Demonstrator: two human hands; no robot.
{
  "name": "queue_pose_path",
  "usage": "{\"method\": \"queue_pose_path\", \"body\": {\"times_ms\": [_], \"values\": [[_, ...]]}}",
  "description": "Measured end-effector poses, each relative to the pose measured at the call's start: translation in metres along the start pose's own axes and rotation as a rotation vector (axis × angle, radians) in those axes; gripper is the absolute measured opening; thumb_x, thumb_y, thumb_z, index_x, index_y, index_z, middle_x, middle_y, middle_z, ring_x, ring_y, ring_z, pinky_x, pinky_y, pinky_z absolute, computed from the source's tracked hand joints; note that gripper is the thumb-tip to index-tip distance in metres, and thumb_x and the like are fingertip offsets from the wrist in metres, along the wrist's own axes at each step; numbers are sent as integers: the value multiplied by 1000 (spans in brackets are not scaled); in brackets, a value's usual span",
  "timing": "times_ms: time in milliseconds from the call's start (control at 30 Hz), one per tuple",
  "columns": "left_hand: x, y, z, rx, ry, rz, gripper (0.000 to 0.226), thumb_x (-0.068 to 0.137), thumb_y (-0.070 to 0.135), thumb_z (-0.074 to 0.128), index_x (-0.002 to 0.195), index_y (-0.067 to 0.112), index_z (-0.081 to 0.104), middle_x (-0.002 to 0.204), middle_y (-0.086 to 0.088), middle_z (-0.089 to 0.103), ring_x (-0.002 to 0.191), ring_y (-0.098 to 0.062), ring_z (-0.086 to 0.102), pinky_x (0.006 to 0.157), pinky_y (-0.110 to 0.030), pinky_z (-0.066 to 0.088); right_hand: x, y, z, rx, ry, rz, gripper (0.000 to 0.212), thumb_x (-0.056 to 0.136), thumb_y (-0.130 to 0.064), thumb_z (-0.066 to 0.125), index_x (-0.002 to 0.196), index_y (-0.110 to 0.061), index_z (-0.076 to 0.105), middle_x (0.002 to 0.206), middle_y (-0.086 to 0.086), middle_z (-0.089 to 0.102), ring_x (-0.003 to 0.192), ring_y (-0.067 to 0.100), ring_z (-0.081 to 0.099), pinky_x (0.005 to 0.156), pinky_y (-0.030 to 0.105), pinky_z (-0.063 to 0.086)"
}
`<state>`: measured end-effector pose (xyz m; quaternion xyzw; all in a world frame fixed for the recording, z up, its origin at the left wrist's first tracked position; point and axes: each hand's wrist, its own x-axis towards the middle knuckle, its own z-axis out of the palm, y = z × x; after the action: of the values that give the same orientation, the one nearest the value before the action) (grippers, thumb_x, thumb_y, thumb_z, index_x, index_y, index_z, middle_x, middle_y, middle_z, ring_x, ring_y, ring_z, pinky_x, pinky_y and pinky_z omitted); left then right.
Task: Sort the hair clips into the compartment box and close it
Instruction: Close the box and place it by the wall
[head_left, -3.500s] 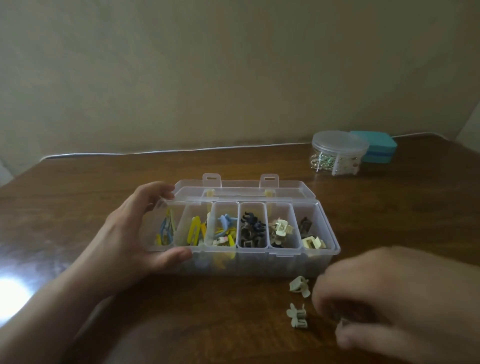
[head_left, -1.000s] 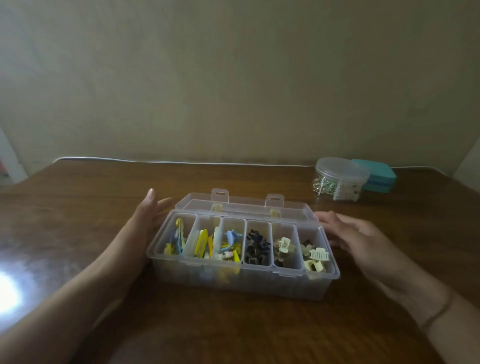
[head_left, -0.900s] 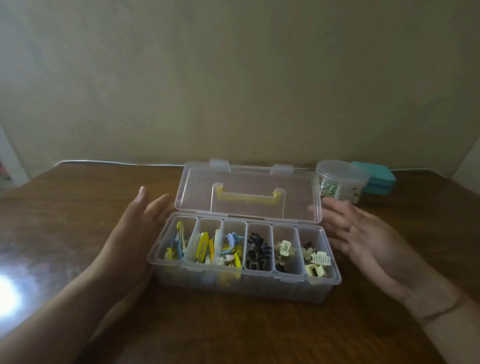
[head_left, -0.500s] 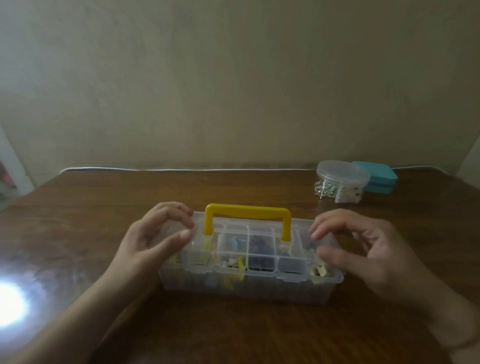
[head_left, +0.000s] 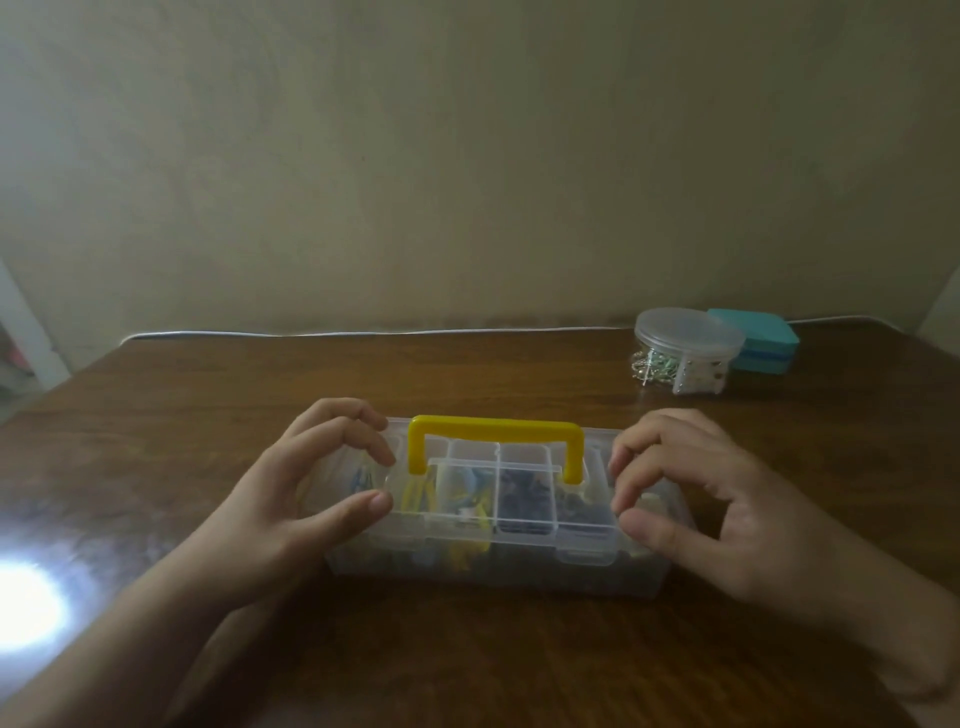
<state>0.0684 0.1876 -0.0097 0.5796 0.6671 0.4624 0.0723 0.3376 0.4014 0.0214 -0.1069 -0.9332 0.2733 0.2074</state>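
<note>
The clear compartment box (head_left: 519, 564) sits mid-table with its lid down and its yellow handle (head_left: 496, 427) standing up. Through the lid I make out yellow, blue and dark hair clips (head_left: 470, 501) in separate compartments. My left hand (head_left: 306, 488) pinches the lid's left end, thumb at the front edge and fingers curled on top. My right hand (head_left: 711, 499) does the same at the right end. No loose clips show on the table.
A round clear jar (head_left: 685, 351) of small metal bits stands at the back right, beside a teal case (head_left: 753, 345). A white cable (head_left: 363, 332) runs along the table's far edge. A bright glare (head_left: 23, 608) lies at the left.
The last loose clips left the table and both hands swung the lid forward from open flat to shut. My fingers now press on both ends of the lid.
</note>
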Motion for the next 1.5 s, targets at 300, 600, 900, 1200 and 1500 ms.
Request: {"method": "queue_pose_path", "body": {"times_ms": [300,600,900,1200,1500], "values": [[-1,-1,5,234,86,169,49,64,66,78,102,39,62,125,11,58,119,-19,58,93,-36,49,-1,-5,19,-407,207,-185,42,73,-74,59,90,-35,56,99,-19,54,93,6,52,72,28,50],[9,2,27,763,343,270,46,79,63,65,97,21,76,111,2,71,109,-29,65,89,-50,52,10,9,34,-563,302,-13,35,85,-58,47,110,-36,55,115,-12,61,116,10,51,106,43,37],[89,-20,31,947,261,4,28,75,49,78,88,26,71,93,5,66,85,-24,64,53,-33,51,114,31,35,-641,114,158,45,98,-44,38,140,-31,34,144,-9,39,141,17,26,120,47,5],[186,-67,55,777,312,-347,64,100,36,52,153,43,18,135,6,40,128,-20,35,70,-29,43,213,87,44,-533,218,247,61,96,-35,49,147,-30,17,141,-4,41,132,23,36,92,36,49],[206,-80,44,960,98,-348,58,101,37,43,153,39,17,139,-3,27,127,-28,28,98,-41,39,235,100,29,-638,30,239,62,94,-43,44,149,-34,18,129,0,33,120,22,32,87,39,39]]}}
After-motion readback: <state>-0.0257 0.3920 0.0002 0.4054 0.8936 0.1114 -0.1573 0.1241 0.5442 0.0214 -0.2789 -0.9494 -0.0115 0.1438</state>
